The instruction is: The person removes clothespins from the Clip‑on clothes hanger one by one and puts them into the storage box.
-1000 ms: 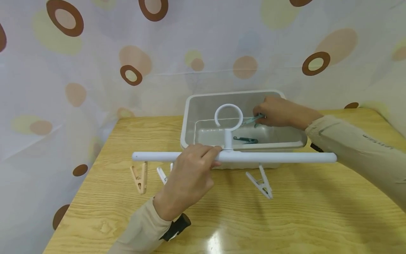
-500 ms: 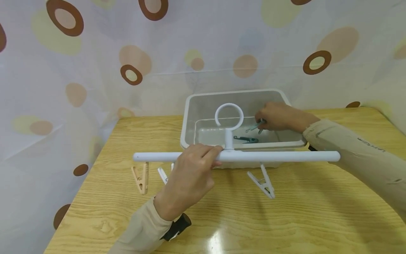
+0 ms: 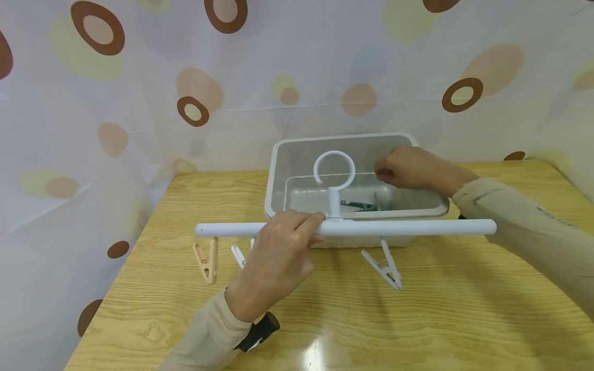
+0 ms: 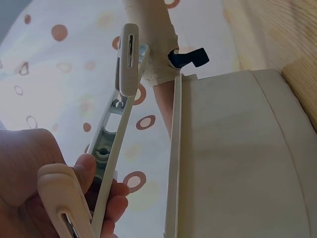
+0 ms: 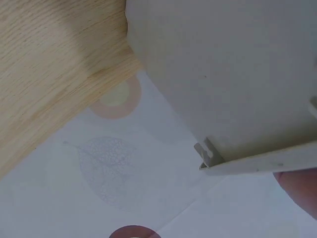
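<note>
My left hand [image 3: 276,263] grips the bar of a white clip hanger [image 3: 403,228] just left of its round hook [image 3: 334,170]. From the bar hang a beige clip [image 3: 207,264], a white clip [image 3: 238,256] partly behind the hand, and another white clip [image 3: 386,265] on the right. The left wrist view shows fingers and thumb around the hollow bar [image 4: 115,139]. My right hand [image 3: 410,167] is inside the grey bin [image 3: 343,138], fingers loosely curled. Below it a pale teal clip [image 3: 384,198] appears blurred, apart from the fingers, beside a dark teal clip [image 3: 359,206].
The bin stands on a wooden table [image 3: 153,309], close to its back edge. Behind it hangs a curtain [image 3: 250,67] with brown and beige circles. The hanger's bar crosses in front of the bin's near rim in the head view.
My right hand lowered the pale teal clip into the bin and has let go of it. The left hand and the hanger stay almost where they were.
</note>
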Demonstrator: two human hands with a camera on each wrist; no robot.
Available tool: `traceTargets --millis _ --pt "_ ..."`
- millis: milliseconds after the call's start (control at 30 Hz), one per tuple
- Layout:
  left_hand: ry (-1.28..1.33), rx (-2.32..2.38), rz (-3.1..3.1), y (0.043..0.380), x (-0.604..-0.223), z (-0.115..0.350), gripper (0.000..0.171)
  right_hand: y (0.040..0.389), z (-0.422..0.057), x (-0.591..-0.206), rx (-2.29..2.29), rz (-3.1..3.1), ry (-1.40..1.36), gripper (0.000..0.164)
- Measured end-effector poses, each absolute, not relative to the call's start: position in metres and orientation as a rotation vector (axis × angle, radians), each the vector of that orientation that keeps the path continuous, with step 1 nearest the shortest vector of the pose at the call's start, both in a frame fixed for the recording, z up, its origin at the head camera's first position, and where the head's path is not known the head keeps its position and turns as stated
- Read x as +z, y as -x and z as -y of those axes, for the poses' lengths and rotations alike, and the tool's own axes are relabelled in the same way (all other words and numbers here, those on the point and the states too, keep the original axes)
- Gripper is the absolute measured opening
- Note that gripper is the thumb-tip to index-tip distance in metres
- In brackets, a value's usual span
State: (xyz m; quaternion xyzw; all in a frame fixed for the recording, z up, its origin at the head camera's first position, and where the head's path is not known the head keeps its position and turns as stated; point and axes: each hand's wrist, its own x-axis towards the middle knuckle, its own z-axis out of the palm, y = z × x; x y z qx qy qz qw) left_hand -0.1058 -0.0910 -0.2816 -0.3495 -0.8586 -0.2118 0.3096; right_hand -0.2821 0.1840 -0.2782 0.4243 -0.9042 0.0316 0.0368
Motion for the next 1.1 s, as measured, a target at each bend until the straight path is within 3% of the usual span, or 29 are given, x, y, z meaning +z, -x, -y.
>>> traceTargets --millis 300,800,1100 --pt "0.917 -0.56 2.258 0.111 -0.284 0.091 0.022 0.275 -0.2 -0.26 0.172 2.669 -1.316 0.007" --pt "0.942 -0.581 2.281 0.115 -0.283 0.084 0.025 0.242 -0.248 -0.254 0.35 2.708 -0.955 0.022" --pt "0.942 -0.577 2.27 0.118 -0.28 0.08 0.023 0.225 -0.27 -0.244 0.377 2.587 -0.887 0.021"
